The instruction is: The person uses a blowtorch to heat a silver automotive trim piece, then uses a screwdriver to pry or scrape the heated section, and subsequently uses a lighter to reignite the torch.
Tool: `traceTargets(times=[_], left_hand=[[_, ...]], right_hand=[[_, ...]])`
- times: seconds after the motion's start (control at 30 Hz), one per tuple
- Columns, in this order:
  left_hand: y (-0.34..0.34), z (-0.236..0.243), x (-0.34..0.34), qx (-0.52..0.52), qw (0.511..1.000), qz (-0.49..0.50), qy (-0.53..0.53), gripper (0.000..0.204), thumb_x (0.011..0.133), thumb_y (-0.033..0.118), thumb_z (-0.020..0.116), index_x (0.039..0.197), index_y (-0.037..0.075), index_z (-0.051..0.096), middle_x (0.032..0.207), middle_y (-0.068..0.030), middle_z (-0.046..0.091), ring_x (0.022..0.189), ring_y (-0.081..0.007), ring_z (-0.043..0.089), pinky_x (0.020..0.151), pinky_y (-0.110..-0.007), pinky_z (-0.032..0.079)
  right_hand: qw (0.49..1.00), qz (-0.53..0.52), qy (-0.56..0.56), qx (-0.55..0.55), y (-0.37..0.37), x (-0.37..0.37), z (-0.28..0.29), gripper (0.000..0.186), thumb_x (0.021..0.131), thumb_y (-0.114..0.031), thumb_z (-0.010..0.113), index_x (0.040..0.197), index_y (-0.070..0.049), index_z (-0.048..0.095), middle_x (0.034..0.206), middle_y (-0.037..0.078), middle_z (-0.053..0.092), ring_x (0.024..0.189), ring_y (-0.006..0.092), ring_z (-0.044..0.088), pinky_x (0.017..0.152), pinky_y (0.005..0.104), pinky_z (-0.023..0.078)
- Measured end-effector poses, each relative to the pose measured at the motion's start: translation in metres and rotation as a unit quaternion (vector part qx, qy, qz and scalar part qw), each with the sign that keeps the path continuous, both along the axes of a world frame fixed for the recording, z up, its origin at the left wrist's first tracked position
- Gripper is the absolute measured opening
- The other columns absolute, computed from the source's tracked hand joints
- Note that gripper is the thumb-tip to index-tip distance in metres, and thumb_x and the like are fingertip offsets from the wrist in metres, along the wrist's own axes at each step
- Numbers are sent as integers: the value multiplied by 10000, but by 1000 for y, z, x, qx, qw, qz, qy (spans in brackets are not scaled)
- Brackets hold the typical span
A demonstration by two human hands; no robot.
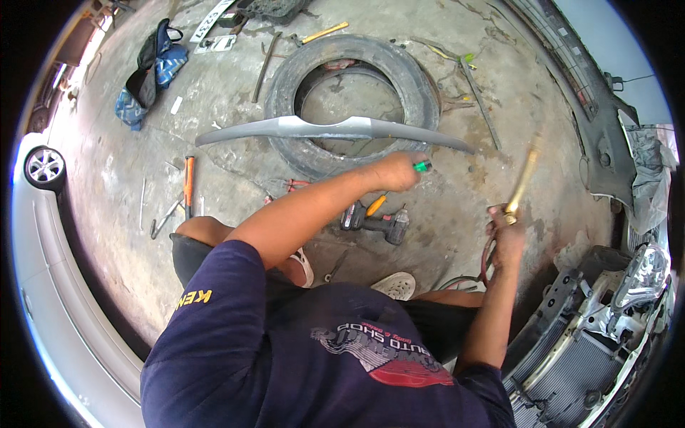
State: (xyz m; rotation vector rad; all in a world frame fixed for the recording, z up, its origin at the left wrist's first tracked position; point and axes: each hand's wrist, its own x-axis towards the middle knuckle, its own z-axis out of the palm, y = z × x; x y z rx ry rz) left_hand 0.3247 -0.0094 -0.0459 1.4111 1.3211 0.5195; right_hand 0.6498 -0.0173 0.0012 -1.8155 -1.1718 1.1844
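Note:
My left hand is closed in a fist round a small green object, whose end pokes out on the right; the rest is hidden. Off to the right, my right hand grips a brass-coloured gas torch that points up and away, its far end blurred. A reddish hose hangs from that hand. Just beyond my left hand, a long curved silver-grey trim piece rests across a black tyre lying flat.
Near my feet lie a cordless drill and an orange-handled screwdriver. An orange-handled tool lies on the left; a hammer is behind the tyre. A silver car stands at left, an exposed car front at right.

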Motion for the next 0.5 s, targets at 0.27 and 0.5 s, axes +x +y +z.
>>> traceTargets(times=[0.27, 0.5], left_hand=[[23, 25, -75, -92, 872, 359, -319, 259, 1019, 174, 567, 1259, 95, 625, 859, -5, 598, 720, -129, 579, 636, -283, 483], [15, 65, -122, -96, 780, 381, -487, 395, 1116, 427, 429, 1196, 89, 617, 885, -9, 573, 729, -133, 522, 597, -266, 416]], right_hand=[[946, 173, 250, -109, -71, -99, -9, 315, 895, 13, 758, 1152, -60, 591, 921, 73, 722, 714, 114, 625, 590, 256, 504], [909, 284, 244, -183, -78, -115, -17, 316, 921, -5, 764, 1174, -30, 575, 951, 47, 678, 750, 122, 659, 597, 269, 544]])
